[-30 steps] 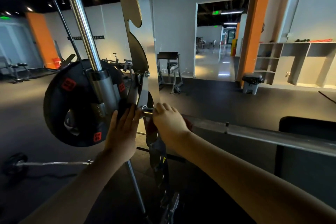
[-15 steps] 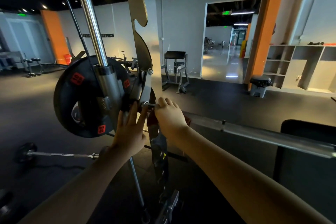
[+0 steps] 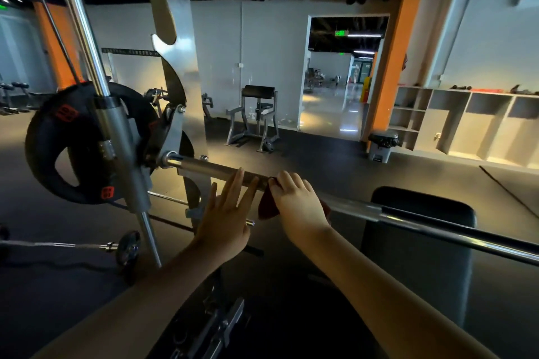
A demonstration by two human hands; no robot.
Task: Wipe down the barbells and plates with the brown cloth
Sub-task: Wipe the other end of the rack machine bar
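Brown cloth (image 3: 267, 207) is gripped round the steel bar (image 3: 210, 168) by the right hand (image 3: 297, 204); the left hand (image 3: 226, 218) is laid flat beside it. Both are seen farther from the plate (image 3: 58, 148) than earlier.

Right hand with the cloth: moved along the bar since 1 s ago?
Yes. The right hand, holding the brown cloth, slid right along the barbell, away from the rack upright.
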